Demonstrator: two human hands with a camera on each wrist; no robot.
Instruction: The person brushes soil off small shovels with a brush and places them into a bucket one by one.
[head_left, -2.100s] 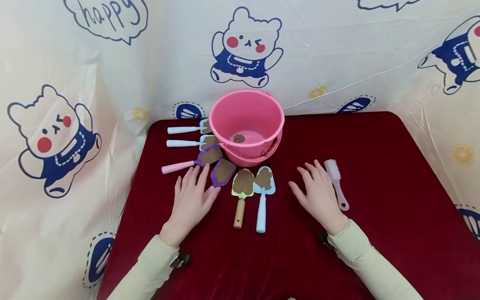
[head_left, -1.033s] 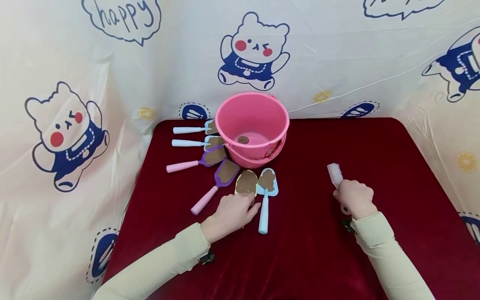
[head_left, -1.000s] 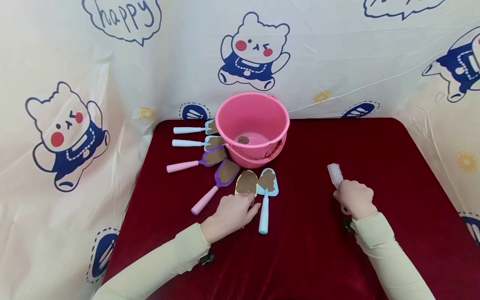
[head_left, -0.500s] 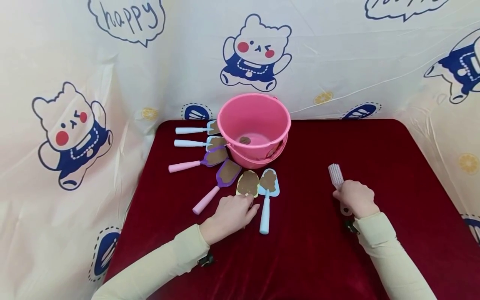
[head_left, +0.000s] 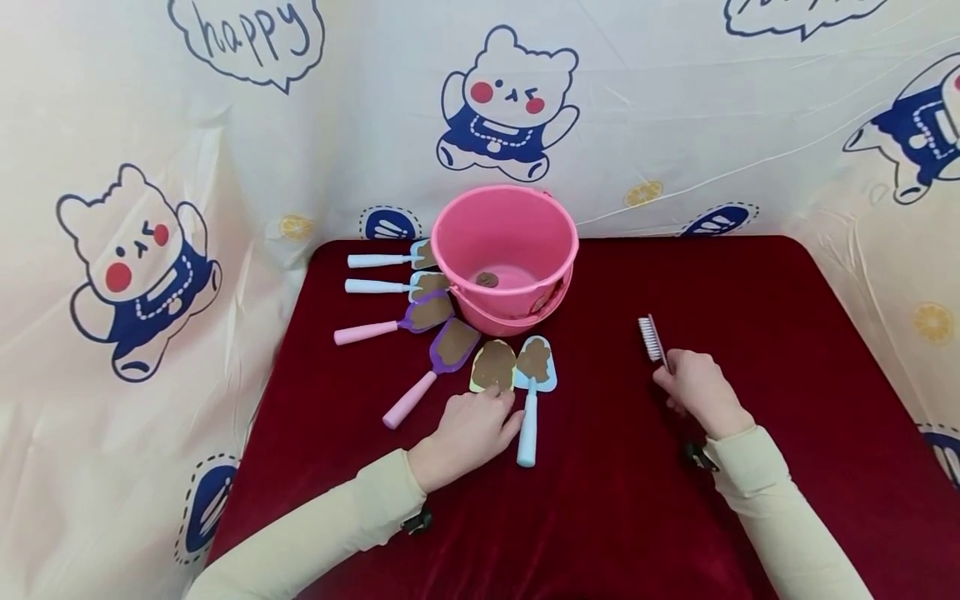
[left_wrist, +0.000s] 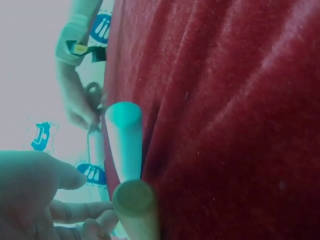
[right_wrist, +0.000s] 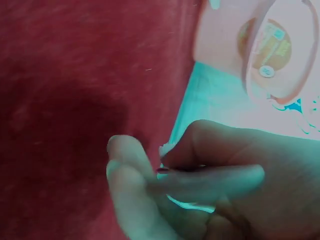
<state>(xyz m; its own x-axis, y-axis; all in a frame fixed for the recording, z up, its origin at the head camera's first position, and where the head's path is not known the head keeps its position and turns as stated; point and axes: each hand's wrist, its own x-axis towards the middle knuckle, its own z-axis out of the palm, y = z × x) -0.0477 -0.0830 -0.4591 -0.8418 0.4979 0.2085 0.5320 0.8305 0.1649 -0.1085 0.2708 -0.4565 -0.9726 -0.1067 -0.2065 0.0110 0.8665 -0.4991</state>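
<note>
My right hand [head_left: 699, 393] grips a white-bristled brush [head_left: 651, 340] by its handle, held above the table with bristles facing left. In the right wrist view the brush's handle end [right_wrist: 220, 184] lies across my fingers [right_wrist: 131, 195]. My left hand [head_left: 467, 433] is over the wooden handle of a yellow-green garden trowel [head_left: 493, 367] with brown muck on its blade. The left wrist view shows my fingertips at that wooden handle [left_wrist: 135, 200], with the thumb apart from it. A light blue trowel [head_left: 529, 425] lies just right, near my left thumb.
A pink bucket [head_left: 498, 312] stands behind the trowels, a brown lump [head_left: 487, 280] inside. Left of it lie two pink-handled trowels [head_left: 408, 402] and two more light blue ones [head_left: 375, 286], all with brown-smeared blades. The red cloth [head_left: 637, 517] covers the table. Printed curtains surround it.
Over two seconds, my left hand moved right from the pink-handled trowel to the wooden handle. My right hand took hold of the brush, and since half a second ago has lifted and turned it.
</note>
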